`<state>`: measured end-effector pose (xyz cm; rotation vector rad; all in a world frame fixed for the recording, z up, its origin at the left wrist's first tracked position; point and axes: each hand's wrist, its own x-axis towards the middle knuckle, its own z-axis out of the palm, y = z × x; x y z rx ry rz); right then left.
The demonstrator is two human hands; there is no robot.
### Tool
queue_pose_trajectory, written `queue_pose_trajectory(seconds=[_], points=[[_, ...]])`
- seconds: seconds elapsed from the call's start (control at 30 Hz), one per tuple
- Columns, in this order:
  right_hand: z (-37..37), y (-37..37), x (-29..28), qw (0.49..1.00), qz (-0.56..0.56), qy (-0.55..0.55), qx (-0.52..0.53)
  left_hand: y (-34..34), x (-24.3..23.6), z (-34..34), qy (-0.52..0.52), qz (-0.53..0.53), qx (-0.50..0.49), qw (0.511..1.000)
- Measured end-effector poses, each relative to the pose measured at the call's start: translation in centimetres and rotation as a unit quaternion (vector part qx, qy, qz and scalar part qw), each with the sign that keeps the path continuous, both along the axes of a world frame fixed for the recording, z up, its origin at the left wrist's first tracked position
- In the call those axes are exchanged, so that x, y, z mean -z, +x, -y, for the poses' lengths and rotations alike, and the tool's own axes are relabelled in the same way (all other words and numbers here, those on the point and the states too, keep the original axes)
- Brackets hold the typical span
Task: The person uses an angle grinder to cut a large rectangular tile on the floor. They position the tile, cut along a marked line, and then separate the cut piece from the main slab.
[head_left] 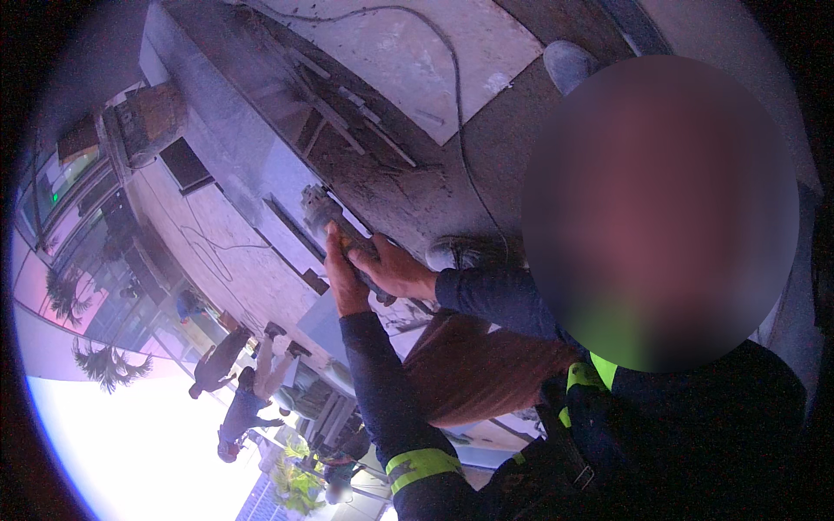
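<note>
My left hand (pixel 345 276) is closed round the front of the body of a grey, dusty angle grinder (pixel 320 208). Behind it, my right hand (pixel 395 267) grips the rear part of the same tool. The grinder's head points away from me, down at a pale slab (pixel 252 143), beside a long dark slot (pixel 291 230). Whether its disc touches the slab is hidden. Both forearms wear dark sleeves, the left one with a yellow-green band (pixel 421 467). Brown trousers (pixel 486 365) lie just behind the tool.
A cable (pixel 456 78) winds across a pale board (pixel 391 52) and dusty ground. Wood strips (pixel 347 117) lie beside the slab. Shoes (pixel 569 65) show nearby. Several people (pixel 248 408) stand farther off, near palms (pixel 111 365). A large blurred patch hides the right side.
</note>
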<state>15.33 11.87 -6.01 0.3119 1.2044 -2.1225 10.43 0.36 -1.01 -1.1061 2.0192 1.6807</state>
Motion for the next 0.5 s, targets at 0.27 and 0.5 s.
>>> queue_pose_trajectory(seconds=[0.27, 0.5], points=[[2.5, -0.8, 1.7, 0.999, -0.002, -0.013, 0.037, -1.3, 1.0, 1.3, -0.026, -0.017, 0.017, 0.999], [2.5, -1.9, 1.8, 0.998, 0.024, -0.045, 0.039, -1.9, 1.0, 1.2, -0.024, -0.006, 0.028, 0.999]])
